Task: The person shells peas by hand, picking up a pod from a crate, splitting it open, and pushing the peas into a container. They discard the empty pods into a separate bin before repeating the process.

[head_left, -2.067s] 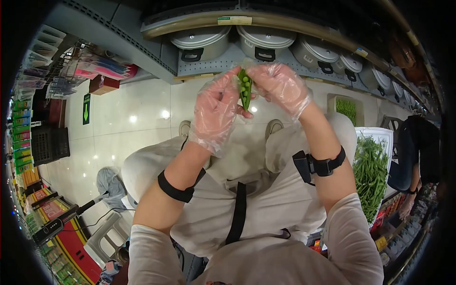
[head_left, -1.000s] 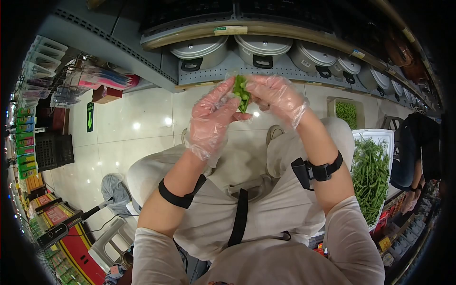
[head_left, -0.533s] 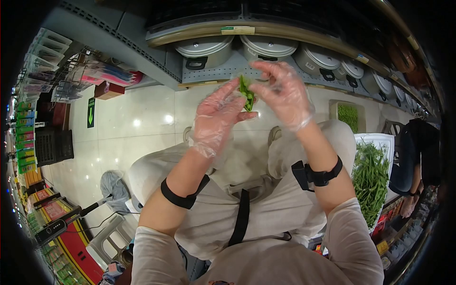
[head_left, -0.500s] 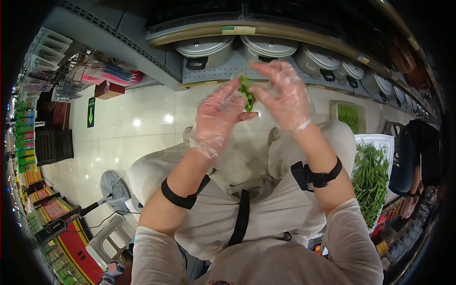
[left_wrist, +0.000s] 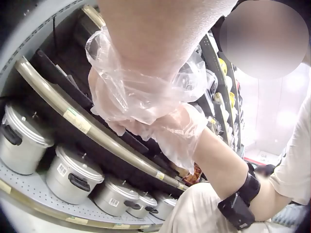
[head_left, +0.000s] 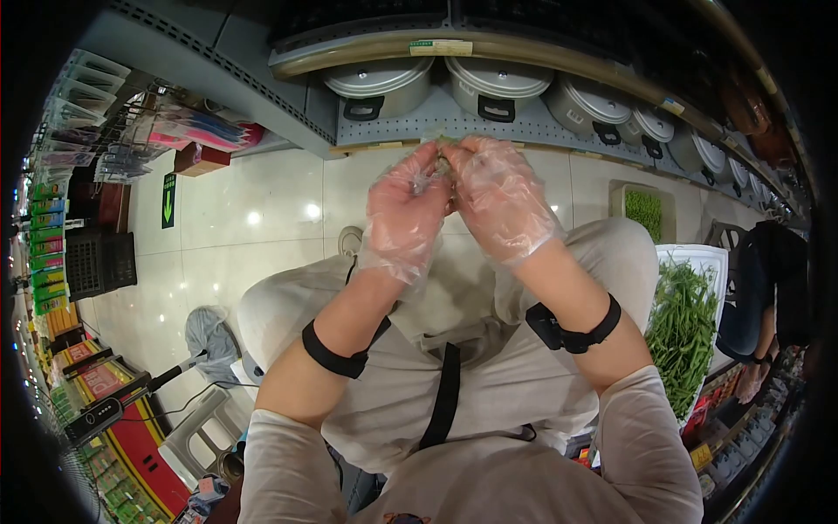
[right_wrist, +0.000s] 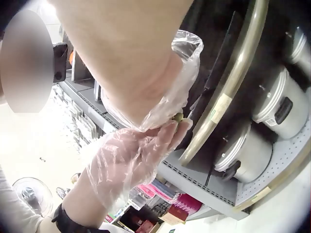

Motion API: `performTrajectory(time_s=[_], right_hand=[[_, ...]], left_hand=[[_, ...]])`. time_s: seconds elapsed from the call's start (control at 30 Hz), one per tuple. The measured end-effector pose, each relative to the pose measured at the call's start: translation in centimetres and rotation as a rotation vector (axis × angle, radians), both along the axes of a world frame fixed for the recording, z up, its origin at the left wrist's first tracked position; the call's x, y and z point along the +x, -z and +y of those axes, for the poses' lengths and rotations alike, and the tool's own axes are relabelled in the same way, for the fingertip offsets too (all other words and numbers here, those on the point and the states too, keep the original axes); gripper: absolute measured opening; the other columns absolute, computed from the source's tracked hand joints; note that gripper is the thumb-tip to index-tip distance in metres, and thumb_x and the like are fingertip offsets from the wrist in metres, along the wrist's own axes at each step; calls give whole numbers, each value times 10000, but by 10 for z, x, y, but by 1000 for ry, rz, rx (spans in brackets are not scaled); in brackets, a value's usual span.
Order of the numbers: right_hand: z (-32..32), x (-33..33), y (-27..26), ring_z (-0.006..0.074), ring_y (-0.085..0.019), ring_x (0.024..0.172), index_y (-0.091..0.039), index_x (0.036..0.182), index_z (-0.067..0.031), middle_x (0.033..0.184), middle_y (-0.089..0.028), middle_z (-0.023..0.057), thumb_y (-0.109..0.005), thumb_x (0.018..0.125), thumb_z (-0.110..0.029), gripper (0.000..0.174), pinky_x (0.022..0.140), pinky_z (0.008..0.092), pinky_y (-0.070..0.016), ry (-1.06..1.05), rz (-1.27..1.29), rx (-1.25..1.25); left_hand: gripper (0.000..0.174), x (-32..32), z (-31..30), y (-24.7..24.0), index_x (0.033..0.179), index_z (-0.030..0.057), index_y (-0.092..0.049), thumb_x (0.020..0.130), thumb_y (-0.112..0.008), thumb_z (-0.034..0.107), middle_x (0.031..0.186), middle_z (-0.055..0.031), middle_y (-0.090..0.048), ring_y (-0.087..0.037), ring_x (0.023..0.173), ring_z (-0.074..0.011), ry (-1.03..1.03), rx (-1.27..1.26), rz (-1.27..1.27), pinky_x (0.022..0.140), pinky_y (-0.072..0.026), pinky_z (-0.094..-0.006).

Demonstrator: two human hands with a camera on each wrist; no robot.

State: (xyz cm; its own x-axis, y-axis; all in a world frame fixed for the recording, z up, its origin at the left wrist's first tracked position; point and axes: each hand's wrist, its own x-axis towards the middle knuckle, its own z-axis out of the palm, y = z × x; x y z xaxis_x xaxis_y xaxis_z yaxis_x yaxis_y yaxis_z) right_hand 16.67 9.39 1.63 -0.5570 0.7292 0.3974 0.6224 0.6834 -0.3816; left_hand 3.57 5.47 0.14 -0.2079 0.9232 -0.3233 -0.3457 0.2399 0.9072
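Note:
Both hands wear clear plastic gloves and meet in front of the shelf. The left hand (head_left: 400, 214) holds a green pea pod (head_left: 446, 140), mostly hidden by the fingers, with only its tip showing above them. Against it, the right hand (head_left: 504, 196) bends its fingers and pinches at the pod from the other side. In the right wrist view a small green bit of the pod (right_wrist: 178, 117) shows at the left hand's fingertips (right_wrist: 167, 130). The left wrist view shows mainly glove and forearm, hiding the pod.
A tub (head_left: 668, 214) of shelled peas (head_left: 644, 212) stands right of the knee. Nearer is a white box (head_left: 718, 271) heaped with pods (head_left: 681, 323). Pressure cookers (head_left: 497, 83) line the low shelf (head_left: 410, 131) ahead. Another person's hand (head_left: 749, 384) is at far right.
The right hand, lifted off the split pod with fingers spread half a second ago, has come back against the left hand. The pod's row of peas, visible before, is now covered.

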Motion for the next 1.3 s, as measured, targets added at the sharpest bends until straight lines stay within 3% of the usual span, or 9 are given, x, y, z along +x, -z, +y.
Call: performTrajectory(time_s=[0.07,0.27,0.5,0.57,0.67,0.8,1.07,1.13,1.3], right_hand=[[0,-3,3,346,-588,1004,-634,1113,-24,1089,-614,174,-635,770,-21,343,851,407,-506,41,58,-78],[-1,-7,8,349,-568,1021,-603,1119,4,1107,-590,183,-568,810,-16,312,874,403,-495,33,31,-34],[2,-13,9,356,-564,976,-597,1058,8,1034,-593,187,-556,855,-71,221,855,408,-488,18,-74,-2],[3,-16,12,373,-564,933,-585,987,8,973,-592,196,-549,872,-82,151,822,429,-483,50,62,-25],[5,-22,13,391,-559,896,-570,933,-2,931,-586,209,-534,883,-86,104,791,450,-479,112,75,-267],[7,-19,21,402,-559,888,-556,941,-17,939,-579,213,-528,873,-81,98,776,461,-479,12,108,-124],[7,-18,10,415,-567,886,-528,962,-30,972,-574,216,-524,829,-186,205,759,485,-482,29,-9,-338],[7,-19,9,411,-571,881,-527,956,-36,964,-574,209,-525,826,-196,206,752,485,-483,36,-50,-370],[6,-18,5,403,-579,871,-528,942,-53,942,-572,186,-527,825,-220,204,738,484,-487,19,-117,-426]], left_hand=[[488,-1,1,4,1350,-72,-432,884,-566,-24,970,-61,-626,-620,810,-113,5,12,10,740,-562,-265],[478,1,1,-1,1351,-67,-439,893,-560,-6,970,-62,-630,-616,806,-111,20,10,31,737,-540,-254],[475,-3,0,-13,1326,-55,-453,876,-547,62,960,-72,-628,-619,814,-133,-17,-83,-275,740,-516,-272],[462,-5,0,-13,1317,-46,-457,881,-543,80,942,-67,-624,-616,818,-136,-33,-60,-334,746,-506,-271],[381,-8,-1,-12,1248,-56,-499,884,-529,50,970,-77,-624,-597,802,-129,-19,-48,-342,699,-485,-245],[298,-10,-1,-15,1160,-50,-552,888,-527,71,941,-65,-619,-585,790,-133,-5,-67,-348,689,-478,-260],[207,-18,-2,-3,1007,-17,-606,914,-528,151,925,-73,-619,-593,806,-164,23,-100,-304,719,-485,-304],[120,-16,-2,-6,837,46,-628,878,-560,137,818,-23,-588,-550,740,-114,-15,-129,-355,652,-449,-263],[130,-15,-2,-8,868,38,-612,903,-548,146,843,-41,-590,-552,761,-141,-9,-121,-396,685,-465,-299]])
